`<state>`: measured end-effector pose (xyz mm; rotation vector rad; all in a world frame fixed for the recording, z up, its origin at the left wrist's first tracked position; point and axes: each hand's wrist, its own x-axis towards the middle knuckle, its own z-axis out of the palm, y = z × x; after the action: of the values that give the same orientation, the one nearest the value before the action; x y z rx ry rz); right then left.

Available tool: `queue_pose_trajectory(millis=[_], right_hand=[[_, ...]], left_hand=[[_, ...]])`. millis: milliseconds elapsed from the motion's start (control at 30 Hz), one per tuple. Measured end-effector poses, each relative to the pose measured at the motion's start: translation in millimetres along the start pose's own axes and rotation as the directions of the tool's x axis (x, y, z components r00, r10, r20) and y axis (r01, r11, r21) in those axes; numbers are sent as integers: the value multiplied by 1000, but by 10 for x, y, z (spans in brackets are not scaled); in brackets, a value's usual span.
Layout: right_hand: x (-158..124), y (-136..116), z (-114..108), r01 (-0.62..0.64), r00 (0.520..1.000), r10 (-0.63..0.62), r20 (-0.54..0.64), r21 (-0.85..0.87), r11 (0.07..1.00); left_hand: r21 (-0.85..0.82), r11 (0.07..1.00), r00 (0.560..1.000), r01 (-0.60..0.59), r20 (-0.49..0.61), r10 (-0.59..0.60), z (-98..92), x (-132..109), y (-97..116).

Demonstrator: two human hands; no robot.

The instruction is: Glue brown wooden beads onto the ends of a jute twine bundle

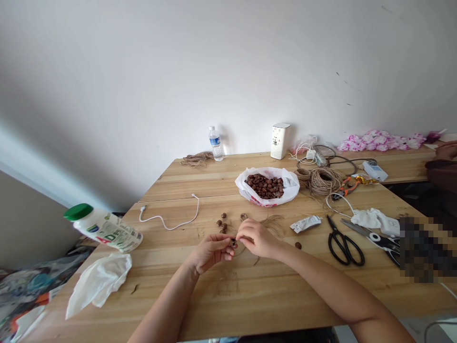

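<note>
Thumb and fingers of my left hand [213,251] pinch a small dark nut-like piece [233,242] above the table. Just right of it, my right hand [260,239] is closed in a pinch at the piece's edge; what its fingertips hold is too small to make out. Loose thin fibres [272,224] lie behind the right hand, and a thin strand curves below it. A small twine ring [243,216] rests just beyond my fingers. Several round brown nuts [223,226] sit behind my left hand, and a single nut [298,245] lies by my right forearm.
A white plastic bag [291,183] full of brown nuts stands farther back, beside twine coils [325,181]. Right are a white tube [305,223], black scissors [343,243] and pliers [349,188]. Left are a white cable [169,227], a green-capped bottle [110,228] and a cloth [102,281].
</note>
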<state>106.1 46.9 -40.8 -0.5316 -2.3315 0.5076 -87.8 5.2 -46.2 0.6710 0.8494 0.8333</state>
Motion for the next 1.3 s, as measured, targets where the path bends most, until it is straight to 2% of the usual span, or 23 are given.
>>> queue_pose_trajectory(millis=[1000,1067,1133,1233,1300], right_hand=[[9,-11,3,57,998,-58,-25,-25,998],[51,-66,-87,61,996,-63,-62,-31,998],[95,-175,-287,73,989,-78,-128,-38,997],[89,-387,-765,66,948,-62,-312,2,998],[3,-474,-1102,3,903,25,-428,64,998]], left_hand=[[16,1000,1000,-2,-4,2,2,3,-17],[7,1000,1000,-4,-16,4,-5,5,-21],[-3,1000,1000,-4,-31,4,-17,12,-29],[-19,1000,999,-1,-46,0,-37,27,-45],[-29,1000,999,2,-49,-4,-47,34,-54]])
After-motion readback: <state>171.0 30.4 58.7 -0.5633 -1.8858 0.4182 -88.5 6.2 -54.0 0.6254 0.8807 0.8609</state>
